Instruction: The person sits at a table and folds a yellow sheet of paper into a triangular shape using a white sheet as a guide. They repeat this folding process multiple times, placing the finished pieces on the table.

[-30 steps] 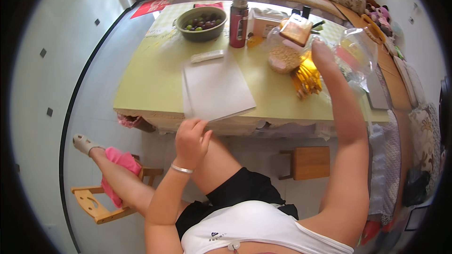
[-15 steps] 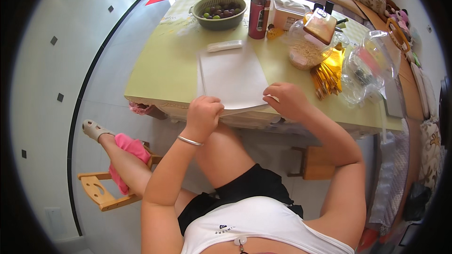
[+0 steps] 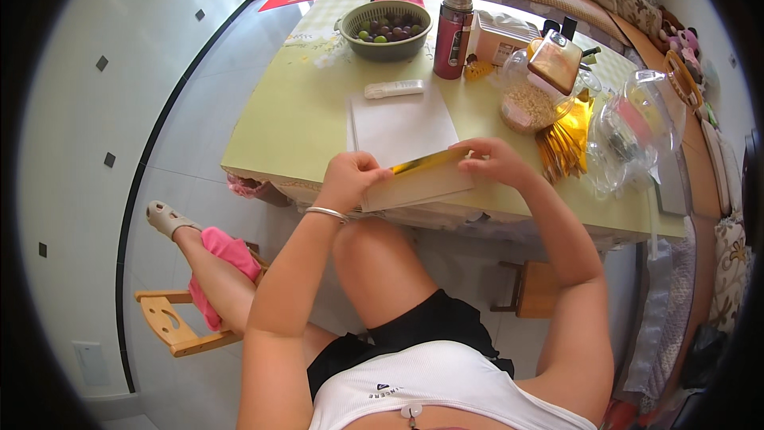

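Observation:
My left hand (image 3: 348,180) and my right hand (image 3: 495,162) are both closed, pinching opposite ends of a gold-faced paper sheet (image 3: 430,162) at the table's near edge. A shiny gold strip shows along its top, between my fingers. Below that strip hangs a pale paper surface (image 3: 423,188); whether it belongs to the same sheet I cannot tell. Just beyond my hands, white paper sheets (image 3: 403,123) lie flat on the table. On their far end rests a small oblong white object (image 3: 394,89), its kind unclear.
Across the yellow-green table (image 3: 278,115) stand a basket of grapes (image 3: 385,49) and a dark red thermos (image 3: 452,40). To the right are a tissue box (image 3: 503,38), a phone (image 3: 555,61) on a clear tub (image 3: 525,107), gold foil packets (image 3: 567,139) and clear plastic packaging (image 3: 637,127).
Both hands have raised the near edge of the paper off the flat pile, and a gold strip now shows between them. The view has shifted slightly.

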### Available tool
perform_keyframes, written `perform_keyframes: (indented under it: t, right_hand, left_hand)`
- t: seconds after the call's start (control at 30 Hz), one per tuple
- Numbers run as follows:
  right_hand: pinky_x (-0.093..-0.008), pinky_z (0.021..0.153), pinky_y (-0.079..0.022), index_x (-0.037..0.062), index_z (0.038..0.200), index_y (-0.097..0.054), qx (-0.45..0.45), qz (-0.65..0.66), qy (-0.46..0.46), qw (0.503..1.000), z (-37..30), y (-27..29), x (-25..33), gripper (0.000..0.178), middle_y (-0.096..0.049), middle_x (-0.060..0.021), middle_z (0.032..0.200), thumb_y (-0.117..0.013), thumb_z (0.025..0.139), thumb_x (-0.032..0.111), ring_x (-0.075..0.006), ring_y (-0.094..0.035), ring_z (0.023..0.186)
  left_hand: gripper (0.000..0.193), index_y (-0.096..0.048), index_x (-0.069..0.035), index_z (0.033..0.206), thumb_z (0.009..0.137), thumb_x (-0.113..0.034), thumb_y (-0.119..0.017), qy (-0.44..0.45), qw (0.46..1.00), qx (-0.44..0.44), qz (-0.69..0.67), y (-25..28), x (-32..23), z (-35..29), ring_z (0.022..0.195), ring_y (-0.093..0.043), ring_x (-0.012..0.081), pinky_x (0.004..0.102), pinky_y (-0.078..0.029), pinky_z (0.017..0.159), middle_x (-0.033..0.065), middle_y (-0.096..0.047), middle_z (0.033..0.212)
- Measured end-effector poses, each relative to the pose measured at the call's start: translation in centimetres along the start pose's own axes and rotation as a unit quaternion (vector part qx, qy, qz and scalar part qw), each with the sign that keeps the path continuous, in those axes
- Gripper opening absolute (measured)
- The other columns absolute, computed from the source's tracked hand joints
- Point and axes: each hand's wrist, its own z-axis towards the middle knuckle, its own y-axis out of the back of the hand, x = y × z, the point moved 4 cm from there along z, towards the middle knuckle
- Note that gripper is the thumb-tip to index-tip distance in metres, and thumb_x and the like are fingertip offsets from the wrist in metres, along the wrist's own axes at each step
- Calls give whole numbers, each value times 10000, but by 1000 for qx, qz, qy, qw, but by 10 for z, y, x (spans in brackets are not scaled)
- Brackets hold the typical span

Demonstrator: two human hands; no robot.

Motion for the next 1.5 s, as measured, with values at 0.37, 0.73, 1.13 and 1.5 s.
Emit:
perform_keyframes:
  t: [0.37,0.73,1.13,1.5]
  right_hand:
    - [-250,645,-457,-3,908,-708,-224,-20,-46,973,40,-3,-18,191,-641,9,734,-685,922,186,-68,-556,714]
    - [-416,703,-526,89,893,-704,-337,-251,-77,904,56,-14,-14,240,-732,-99,847,-703,882,329,-307,-694,799]
    - [-429,708,-537,111,849,-717,-349,-306,-97,880,62,-12,-12,222,-725,-100,823,-721,851,333,-309,-695,791]
    - [-425,718,-540,104,910,-703,-338,-309,-120,881,60,-10,-8,232,-724,-109,843,-728,853,327,-314,-695,812]
  left_hand:
    - [391,-639,35,1164,833,-126,-771,-55,988,-108,-91,7,39,23,790,-650,133,293,-515,730,70,-717,850]
    - [411,-632,26,1191,811,-89,-735,-71,941,-272,190,-3,38,33,686,-616,235,375,-516,696,89,-643,698]
    - [381,-637,14,1157,809,-120,-717,-71,930,-249,259,-5,26,37,863,-617,330,449,-512,821,119,-668,773]
    - [473,-639,-147,1302,839,-49,-667,-335,752,-308,477,-11,-20,24,1041,-643,336,395,-520,920,172,-672,1148]
